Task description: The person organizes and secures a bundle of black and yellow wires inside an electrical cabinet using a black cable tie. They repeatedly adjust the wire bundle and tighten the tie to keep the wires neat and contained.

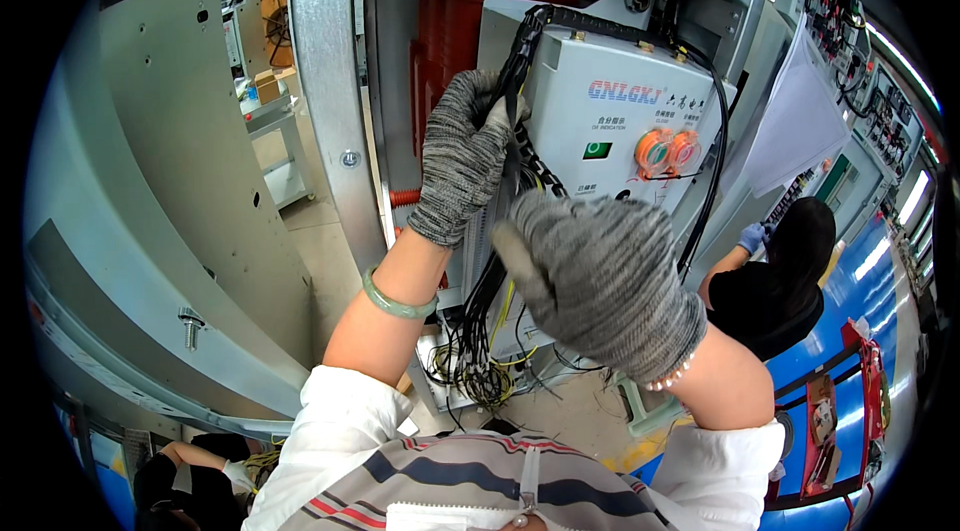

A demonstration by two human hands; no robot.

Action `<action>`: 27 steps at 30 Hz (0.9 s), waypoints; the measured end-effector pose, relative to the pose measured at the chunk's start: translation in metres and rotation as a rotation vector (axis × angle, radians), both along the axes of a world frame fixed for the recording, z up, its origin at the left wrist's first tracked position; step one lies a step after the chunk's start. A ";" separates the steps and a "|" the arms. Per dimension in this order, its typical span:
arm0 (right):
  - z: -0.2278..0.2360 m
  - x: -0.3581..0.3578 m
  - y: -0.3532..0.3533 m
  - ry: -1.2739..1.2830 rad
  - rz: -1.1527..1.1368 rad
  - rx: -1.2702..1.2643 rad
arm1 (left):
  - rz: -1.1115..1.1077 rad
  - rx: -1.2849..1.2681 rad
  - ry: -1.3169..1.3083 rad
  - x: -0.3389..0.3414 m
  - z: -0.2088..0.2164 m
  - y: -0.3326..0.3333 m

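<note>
My left hand [462, 156], in a grey knitted glove, is closed around a bundle of black cables [517, 56] at the left edge of a light grey control box [560, 81]. A dark strip runs down from its fingers along the bundle. Lower and to the right, my right hand [610, 281], gloved alike, has its fingers curled in front of the box's lower part. It is slightly blurred, and whatever lies in its fingers is hidden. Beneath the hands the bundle fans out into loose black and yellow-green wires [482, 376].
A metal post [335, 81] and a grey panel [190, 131] stand on the left. Orange-ringed buttons [655, 153] project from the box. A white sheet [795, 121] hangs at right, near a co-worker [775, 281] in black. Another person [185, 476] is at lower left.
</note>
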State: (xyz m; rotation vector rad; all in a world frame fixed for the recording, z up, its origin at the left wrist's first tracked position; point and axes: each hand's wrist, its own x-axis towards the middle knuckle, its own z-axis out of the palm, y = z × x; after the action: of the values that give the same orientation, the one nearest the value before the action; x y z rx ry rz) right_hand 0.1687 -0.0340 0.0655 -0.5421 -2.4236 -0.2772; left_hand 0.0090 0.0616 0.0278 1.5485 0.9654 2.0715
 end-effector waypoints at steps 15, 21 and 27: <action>0.020 0.103 0.005 -0.164 -0.573 -0.140 | -0.223 -0.099 -0.137 -0.029 0.002 0.010; -0.002 0.107 0.013 0.024 -0.422 -0.224 | -0.040 0.049 0.058 -0.028 0.012 0.003; -0.060 0.136 -0.004 0.368 -0.412 -0.541 | -0.111 0.196 0.074 -0.020 0.005 0.001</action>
State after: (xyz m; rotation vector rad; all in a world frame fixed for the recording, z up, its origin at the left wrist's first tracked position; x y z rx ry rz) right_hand 0.3051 -0.0379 0.0058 -1.2190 -1.9945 0.3035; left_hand -0.0106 0.0623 0.0325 1.7450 0.7000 2.0963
